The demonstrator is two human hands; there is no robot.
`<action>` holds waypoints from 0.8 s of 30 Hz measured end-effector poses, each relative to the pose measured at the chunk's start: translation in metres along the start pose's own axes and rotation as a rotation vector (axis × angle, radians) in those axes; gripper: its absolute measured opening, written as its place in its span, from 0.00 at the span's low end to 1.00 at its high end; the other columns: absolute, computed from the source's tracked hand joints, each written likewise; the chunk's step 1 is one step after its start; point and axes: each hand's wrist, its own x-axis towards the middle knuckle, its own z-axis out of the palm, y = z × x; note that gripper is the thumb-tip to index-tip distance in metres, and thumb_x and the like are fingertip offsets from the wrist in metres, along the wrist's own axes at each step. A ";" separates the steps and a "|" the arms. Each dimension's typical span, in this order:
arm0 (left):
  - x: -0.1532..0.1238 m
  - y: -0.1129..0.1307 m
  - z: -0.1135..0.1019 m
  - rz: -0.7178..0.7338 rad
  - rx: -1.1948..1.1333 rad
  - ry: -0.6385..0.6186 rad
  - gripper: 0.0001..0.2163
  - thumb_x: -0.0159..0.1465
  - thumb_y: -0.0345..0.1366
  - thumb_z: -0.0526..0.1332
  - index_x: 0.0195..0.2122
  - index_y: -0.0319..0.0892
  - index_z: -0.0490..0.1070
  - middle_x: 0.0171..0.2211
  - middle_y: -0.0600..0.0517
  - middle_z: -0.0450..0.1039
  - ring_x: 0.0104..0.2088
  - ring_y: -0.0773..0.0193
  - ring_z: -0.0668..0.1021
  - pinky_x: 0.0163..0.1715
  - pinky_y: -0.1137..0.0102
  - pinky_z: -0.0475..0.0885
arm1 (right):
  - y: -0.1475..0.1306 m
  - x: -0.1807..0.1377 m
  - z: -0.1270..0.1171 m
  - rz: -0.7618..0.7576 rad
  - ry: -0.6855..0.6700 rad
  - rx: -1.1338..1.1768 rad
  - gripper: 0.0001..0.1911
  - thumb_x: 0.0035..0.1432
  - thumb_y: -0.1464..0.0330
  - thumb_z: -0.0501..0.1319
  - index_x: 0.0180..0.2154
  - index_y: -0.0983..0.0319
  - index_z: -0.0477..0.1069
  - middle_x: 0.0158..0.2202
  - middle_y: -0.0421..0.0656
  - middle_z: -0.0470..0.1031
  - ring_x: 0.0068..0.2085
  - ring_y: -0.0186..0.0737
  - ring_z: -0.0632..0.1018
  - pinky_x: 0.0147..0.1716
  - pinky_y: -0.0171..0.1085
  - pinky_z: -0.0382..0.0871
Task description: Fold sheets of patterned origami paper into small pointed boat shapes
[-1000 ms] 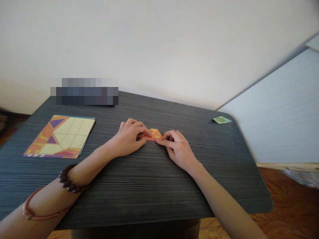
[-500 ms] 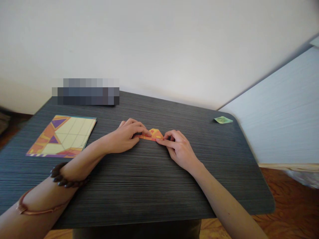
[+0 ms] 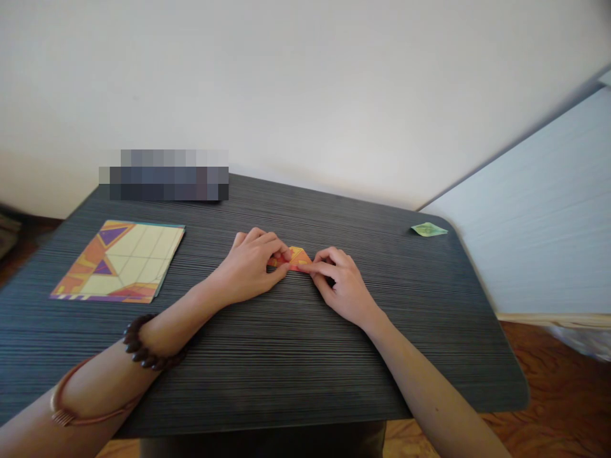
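Observation:
A small folded piece of orange and yellow origami paper (image 3: 299, 256) lies on the dark table between my hands. My left hand (image 3: 252, 264) is closed on its left end, thumb at the near edge and fingers over the top, hiding that side. At the right corner, my right hand (image 3: 344, 283) has its fingers pinched together on the paper. The index finger stretches along the near edge. Only the middle and the pointed far side of the paper show.
To the left lies a stack of patterned paper sheets (image 3: 138, 254) in cream, orange and purple. A folded green paper piece (image 3: 429, 229) sits at the table's (image 3: 286, 369) far right corner. A blurred-out object (image 3: 165, 181) stands at the back left, before the wall.
My left hand has slid to the right along the paper, and its thumb now meets the near edge. My right hand has barely moved.

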 end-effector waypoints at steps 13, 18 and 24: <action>0.000 -0.002 -0.001 -0.029 -0.013 -0.023 0.07 0.59 0.37 0.55 0.35 0.46 0.71 0.35 0.53 0.72 0.41 0.57 0.68 0.41 0.61 0.57 | 0.000 0.004 -0.005 0.122 -0.014 0.152 0.17 0.55 0.77 0.55 0.45 0.57 0.70 0.39 0.42 0.69 0.42 0.39 0.71 0.42 0.40 0.64; 0.001 -0.002 -0.002 -0.025 -0.018 -0.027 0.07 0.58 0.36 0.55 0.36 0.46 0.71 0.36 0.53 0.72 0.42 0.56 0.68 0.41 0.60 0.57 | 0.004 0.005 -0.011 0.091 -0.069 0.247 0.22 0.54 0.80 0.53 0.48 0.55 0.69 0.41 0.43 0.66 0.38 0.35 0.70 0.41 0.38 0.65; 0.000 -0.003 -0.001 -0.018 -0.024 -0.022 0.07 0.58 0.36 0.55 0.36 0.46 0.71 0.37 0.54 0.72 0.42 0.56 0.68 0.41 0.60 0.57 | 0.010 0.005 -0.015 0.073 -0.112 0.289 0.25 0.53 0.82 0.51 0.49 0.54 0.68 0.43 0.42 0.64 0.36 0.32 0.69 0.39 0.37 0.66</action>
